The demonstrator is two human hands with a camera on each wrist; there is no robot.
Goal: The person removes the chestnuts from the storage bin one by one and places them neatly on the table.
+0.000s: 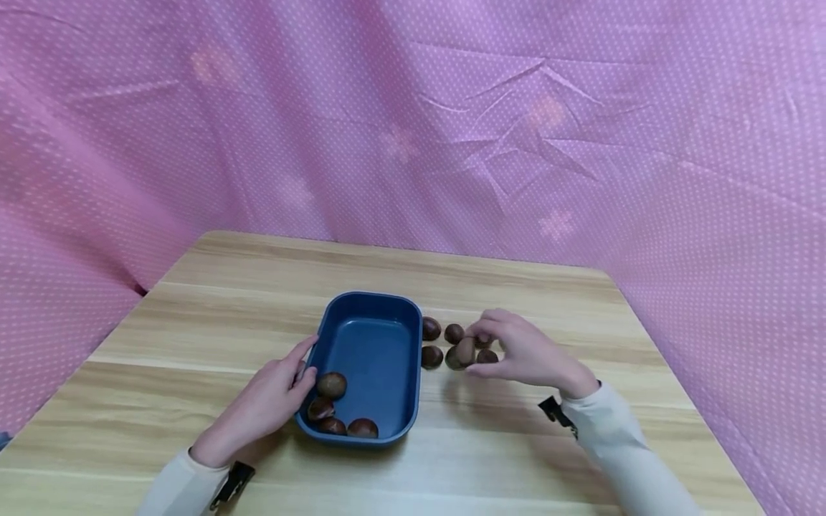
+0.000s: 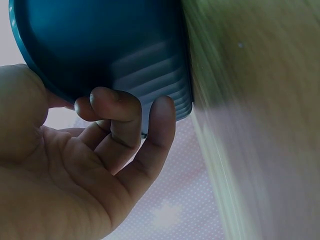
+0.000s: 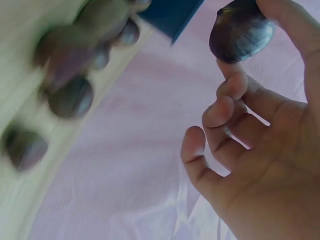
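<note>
My left hand (image 1: 267,394) grips the left rim of a deep blue rectangular box (image 1: 413,390), thumb at the rim and fingers along the ribbed outer wall (image 2: 155,75). Several brown chestnuts (image 1: 332,385) lie inside at the near end, mostly in the left corner. To the right of the box, my right hand (image 1: 529,352) pinches one chestnut (image 3: 241,32) between thumb and forefinger, above the wood. Its other fingers are loosely bent. Under and around this hand sits a group of loose chestnuts (image 1: 432,357), partly covered by the fingers.
The wood-grain table (image 1: 516,459) carries everything. A pink dotted cloth (image 1: 413,143) hangs behind it and along both sides. Black straps (image 1: 558,416) sit at the cuffs of the light sleeves.
</note>
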